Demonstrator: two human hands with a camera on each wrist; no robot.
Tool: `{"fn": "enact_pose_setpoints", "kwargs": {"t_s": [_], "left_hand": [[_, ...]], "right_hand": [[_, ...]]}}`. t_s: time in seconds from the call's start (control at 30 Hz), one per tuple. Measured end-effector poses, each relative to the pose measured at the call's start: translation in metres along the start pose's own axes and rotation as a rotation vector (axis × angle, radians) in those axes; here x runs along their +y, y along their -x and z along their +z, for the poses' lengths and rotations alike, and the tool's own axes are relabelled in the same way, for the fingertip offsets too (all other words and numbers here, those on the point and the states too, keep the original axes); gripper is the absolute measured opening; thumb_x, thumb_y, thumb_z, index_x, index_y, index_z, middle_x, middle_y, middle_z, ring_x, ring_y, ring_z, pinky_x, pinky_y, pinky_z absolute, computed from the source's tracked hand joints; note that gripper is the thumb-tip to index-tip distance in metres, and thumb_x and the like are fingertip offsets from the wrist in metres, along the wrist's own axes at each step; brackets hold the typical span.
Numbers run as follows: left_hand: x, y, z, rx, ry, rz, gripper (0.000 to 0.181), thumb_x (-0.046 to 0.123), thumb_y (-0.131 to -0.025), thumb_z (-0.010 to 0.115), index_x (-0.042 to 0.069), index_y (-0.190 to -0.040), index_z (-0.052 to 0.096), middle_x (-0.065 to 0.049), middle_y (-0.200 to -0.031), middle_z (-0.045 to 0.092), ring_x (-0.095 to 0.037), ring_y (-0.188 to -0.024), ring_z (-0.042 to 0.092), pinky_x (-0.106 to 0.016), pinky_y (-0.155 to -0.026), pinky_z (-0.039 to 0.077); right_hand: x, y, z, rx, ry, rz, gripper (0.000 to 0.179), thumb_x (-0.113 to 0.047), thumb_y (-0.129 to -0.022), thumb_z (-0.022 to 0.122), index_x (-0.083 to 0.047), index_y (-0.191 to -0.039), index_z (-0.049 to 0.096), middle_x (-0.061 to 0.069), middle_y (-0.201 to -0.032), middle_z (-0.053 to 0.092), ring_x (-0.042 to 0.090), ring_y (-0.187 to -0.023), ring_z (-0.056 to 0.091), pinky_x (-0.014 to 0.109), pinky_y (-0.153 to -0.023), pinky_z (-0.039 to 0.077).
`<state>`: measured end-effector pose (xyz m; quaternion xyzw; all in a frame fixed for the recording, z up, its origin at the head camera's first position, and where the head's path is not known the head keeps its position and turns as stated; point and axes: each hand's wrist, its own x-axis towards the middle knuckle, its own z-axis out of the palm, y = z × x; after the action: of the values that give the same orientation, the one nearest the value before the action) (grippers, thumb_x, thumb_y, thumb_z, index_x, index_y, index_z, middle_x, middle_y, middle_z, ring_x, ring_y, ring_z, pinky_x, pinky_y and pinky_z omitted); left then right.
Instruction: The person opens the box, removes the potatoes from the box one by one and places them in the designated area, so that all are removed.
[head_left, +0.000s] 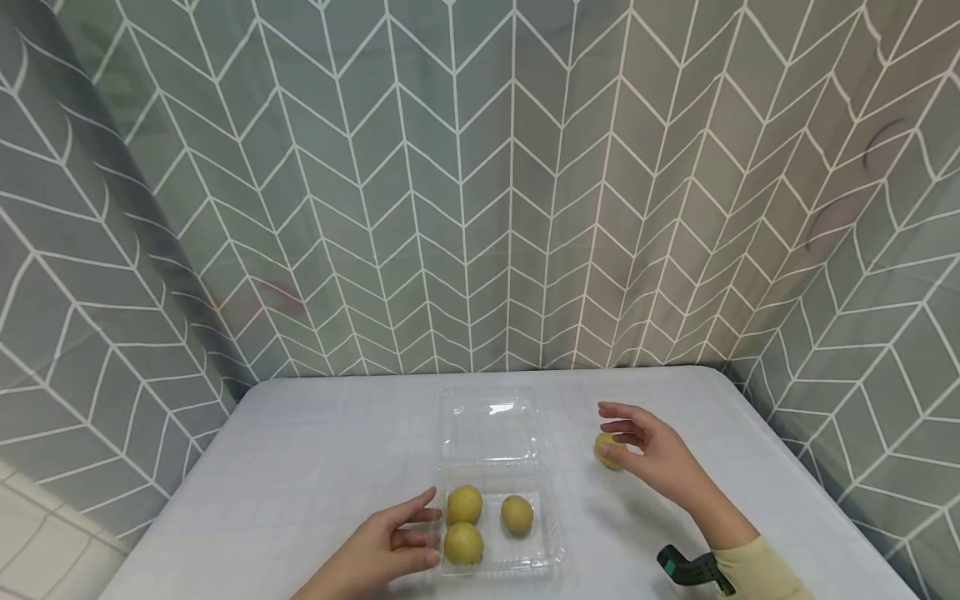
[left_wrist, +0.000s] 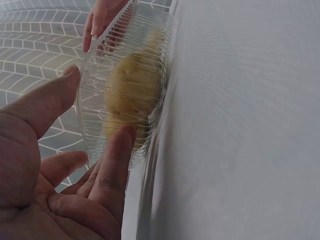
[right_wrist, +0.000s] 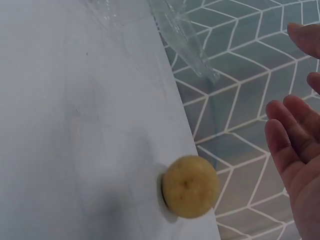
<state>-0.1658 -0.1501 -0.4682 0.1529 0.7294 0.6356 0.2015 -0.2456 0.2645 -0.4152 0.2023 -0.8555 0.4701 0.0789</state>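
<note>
A clear plastic clamshell box (head_left: pixel 517 553) lies with its lid folded back, and three round yellow fruits sit in its base: two at the left (head_left: pixel 464 503) and one at the right (head_left: pixel 517 515). My left hand (head_left: pixel 382 537) rests against the box's left wall, fingers spread and relaxed. In the left wrist view, its fingertips (left_wrist: pixel 122 137) are right at the ribbed side. Off to the box's right, a fourth yellow fruit (right_wrist: pixel 191 186) lies on the white table. My right hand (head_left: pixel 654 454) hovers close by it, fingers loosely bent and apart, overlapping it in the head view.
The raised lid (head_left: pixel 491 425) lies flat on the table behind the base. A black wrist strap (head_left: pixel 693 568) sits by the right sleeve (head_left: pixel 761 571). Grey curtains (head_left: pixel 487 192) with white lines stand behind and beside the white table (head_left: pixel 337 450).
</note>
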Motion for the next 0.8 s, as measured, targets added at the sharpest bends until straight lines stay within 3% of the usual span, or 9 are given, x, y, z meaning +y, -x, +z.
{"fn": "enact_pose_setpoints", "kwargs": {"t_s": [0.13,0.3,0.6,0.8], "left_hand": [[0.0,0.0,-0.001,0.001,0.005,-0.004,0.082,0.019,-0.09,0.076,-0.001,-0.154,0.028,-0.023,-0.14,0.05,-0.029,-0.114,0.061,-0.028,-0.087,0.054],[-0.001,-0.001,-0.001,-0.001,0.009,-0.007,0.082,0.019,-0.09,0.076,-0.001,-0.154,0.029,-0.023,-0.14,0.05,-0.029,-0.114,0.061,-0.028,-0.087,0.054],[-0.002,0.0,-0.001,-0.007,0.005,0.007,0.083,0.018,-0.09,0.076,-0.002,-0.154,0.027,-0.024,-0.139,0.05,-0.028,-0.112,0.063,-0.027,-0.087,0.054],[-0.002,0.0,-0.001,-0.012,-0.003,0.018,0.082,0.017,-0.091,0.075,-0.002,-0.154,0.026,-0.025,-0.139,0.05,-0.027,-0.112,0.063,-0.027,-0.087,0.054]], "right_hand": [[-0.004,-0.002,0.01,-0.016,-0.006,-0.011,0.06,-0.027,-0.085,0.08,-0.008,-0.136,0.056,0.009,-0.13,0.059,0.024,-0.112,0.062,0.035,-0.093,0.052],[-0.006,-0.004,0.02,-0.069,-0.092,-0.037,0.057,-0.023,-0.085,0.081,-0.007,-0.135,0.057,0.01,-0.13,0.059,0.027,-0.114,0.061,0.041,-0.095,0.051],[-0.009,-0.008,0.036,-0.129,-0.082,-0.087,0.055,-0.027,-0.085,0.081,-0.011,-0.133,0.059,0.005,-0.129,0.061,0.026,-0.112,0.062,0.037,-0.094,0.052],[-0.009,-0.008,0.048,-0.175,-0.084,-0.169,0.052,-0.028,-0.086,0.08,-0.013,-0.131,0.06,0.003,-0.127,0.06,0.026,-0.109,0.064,0.036,-0.092,0.053]]}}
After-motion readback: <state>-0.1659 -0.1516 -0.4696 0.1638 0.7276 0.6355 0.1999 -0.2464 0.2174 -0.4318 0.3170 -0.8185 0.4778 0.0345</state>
